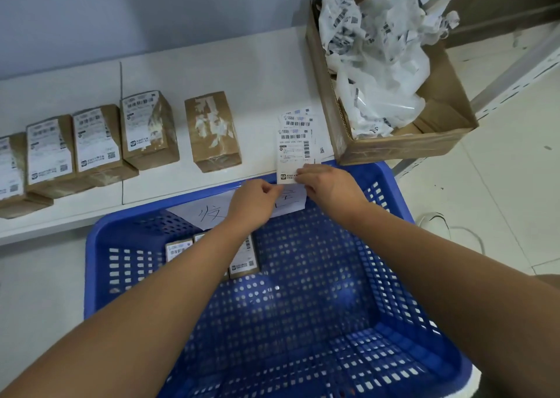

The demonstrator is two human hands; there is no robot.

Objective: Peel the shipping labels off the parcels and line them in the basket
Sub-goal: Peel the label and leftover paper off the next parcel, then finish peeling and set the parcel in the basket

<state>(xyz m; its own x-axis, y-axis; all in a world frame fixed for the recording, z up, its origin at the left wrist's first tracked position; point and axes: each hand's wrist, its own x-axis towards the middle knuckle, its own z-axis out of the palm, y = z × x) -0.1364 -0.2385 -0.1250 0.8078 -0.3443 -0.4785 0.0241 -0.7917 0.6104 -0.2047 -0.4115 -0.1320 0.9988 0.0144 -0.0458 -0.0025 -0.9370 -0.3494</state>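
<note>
My left hand (257,199) and my right hand (327,185) meet over the far rim of the blue basket (100,246). Both pinch the lower edge of a peeled white shipping label (295,152), which lies on a small stack of labels (298,118) on the white shelf (242,70). A brown parcel with its label torn off (212,130) stands left of the stack. Several labelled parcels (97,140) line the shelf further left. In the basket, small parcels (244,265) lie partly hidden under my left forearm.
An open cardboard box (448,94) full of crumpled label scraps and plastic stands at the shelf's right end. A handwritten paper sign (209,214) hangs on the basket's far wall. Tiled floor and a metal rack leg (497,82) lie to the right.
</note>
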